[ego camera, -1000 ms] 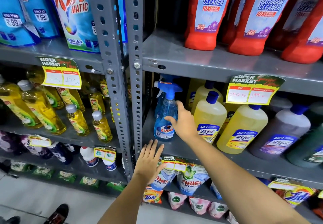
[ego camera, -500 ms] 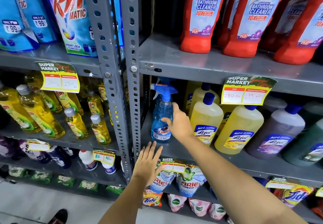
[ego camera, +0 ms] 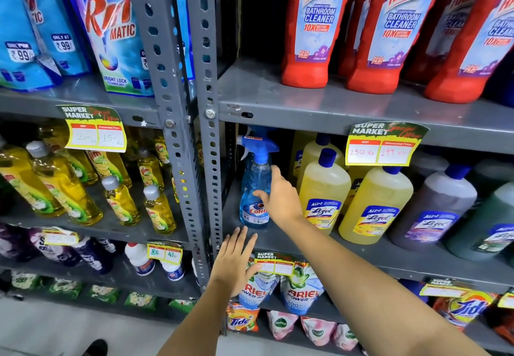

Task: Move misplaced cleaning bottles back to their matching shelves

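Note:
A blue Colin spray bottle point(ego camera: 254, 186) with a blue trigger head stands upright at the left end of the middle shelf point(ego camera: 389, 255) in the right rack. It is next to yellow Lizol bottles point(ego camera: 324, 189). My right hand point(ego camera: 281, 200) wraps around the spray bottle's right side, thumb across its front and fingers behind it. My left hand point(ego camera: 233, 264) is flat and empty with its fingers apart, at the front edge of the same shelf just below the bottle.
Red Harpic bottles point(ego camera: 314, 36) fill the shelf above. Grey and green Lizol bottles point(ego camera: 436, 208) stand further right. The grey perforated upright point(ego camera: 205, 133) is close on the left. Beyond it are yellow Vim bottles point(ego camera: 64, 183) and blue Rin pouches point(ego camera: 116, 30). Detergent packs point(ego camera: 300, 291) sit below.
Both hands keep their places: the right stays on the spray bottle, the left at the shelf edge. The bottle has not left its spot. Only the view has drifted slightly.

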Tool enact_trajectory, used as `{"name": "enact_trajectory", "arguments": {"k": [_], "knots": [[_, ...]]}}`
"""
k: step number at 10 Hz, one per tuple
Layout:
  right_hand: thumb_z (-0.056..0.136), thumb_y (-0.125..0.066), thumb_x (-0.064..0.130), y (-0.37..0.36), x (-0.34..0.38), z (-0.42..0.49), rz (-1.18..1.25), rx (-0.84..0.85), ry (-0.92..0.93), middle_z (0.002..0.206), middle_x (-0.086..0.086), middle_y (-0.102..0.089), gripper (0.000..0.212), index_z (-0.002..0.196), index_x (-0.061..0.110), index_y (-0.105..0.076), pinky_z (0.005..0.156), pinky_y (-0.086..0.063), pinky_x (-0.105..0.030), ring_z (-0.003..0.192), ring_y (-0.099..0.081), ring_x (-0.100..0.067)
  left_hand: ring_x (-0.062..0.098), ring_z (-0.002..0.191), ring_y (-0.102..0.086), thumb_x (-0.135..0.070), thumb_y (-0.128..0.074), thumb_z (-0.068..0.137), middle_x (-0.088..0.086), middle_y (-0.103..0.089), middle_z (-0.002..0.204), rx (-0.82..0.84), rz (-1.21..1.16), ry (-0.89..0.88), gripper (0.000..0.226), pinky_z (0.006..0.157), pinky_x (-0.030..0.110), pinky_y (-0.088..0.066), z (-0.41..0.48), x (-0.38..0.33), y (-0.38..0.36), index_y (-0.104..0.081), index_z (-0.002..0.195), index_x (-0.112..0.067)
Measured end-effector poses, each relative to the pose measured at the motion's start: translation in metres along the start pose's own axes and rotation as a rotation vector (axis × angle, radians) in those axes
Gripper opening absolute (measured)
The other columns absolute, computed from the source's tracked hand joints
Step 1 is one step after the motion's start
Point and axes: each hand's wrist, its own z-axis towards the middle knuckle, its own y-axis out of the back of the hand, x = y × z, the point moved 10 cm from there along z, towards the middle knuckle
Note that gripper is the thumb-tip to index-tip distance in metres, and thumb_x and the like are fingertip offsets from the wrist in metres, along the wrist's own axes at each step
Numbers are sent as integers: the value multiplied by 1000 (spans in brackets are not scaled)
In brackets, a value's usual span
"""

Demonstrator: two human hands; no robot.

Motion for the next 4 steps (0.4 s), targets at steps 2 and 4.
{"name": "enact_trajectory", "arguments": {"k": [2,4], "knots": [[89,-66,34,2,1,-3,-14,10,1,134,-9,-59,64,140,19,-30,86,-55,-41,109,-65,-31,33,134,-40,-62,-8,97,16,-44,145,20,23,17,74,110,45,-29,1,4,-2,-40,143,-14],[83,-70,43,30,0,-12,56,-58,58,141,-8,-52,83,148,18,-24,90,-54,-44,116,-61,-29,27,133,-41,-48,-33,99,12,-51,140,-194,-45,-124,54,104,48,-40,0,-28,52,-60,127,-10]]}}
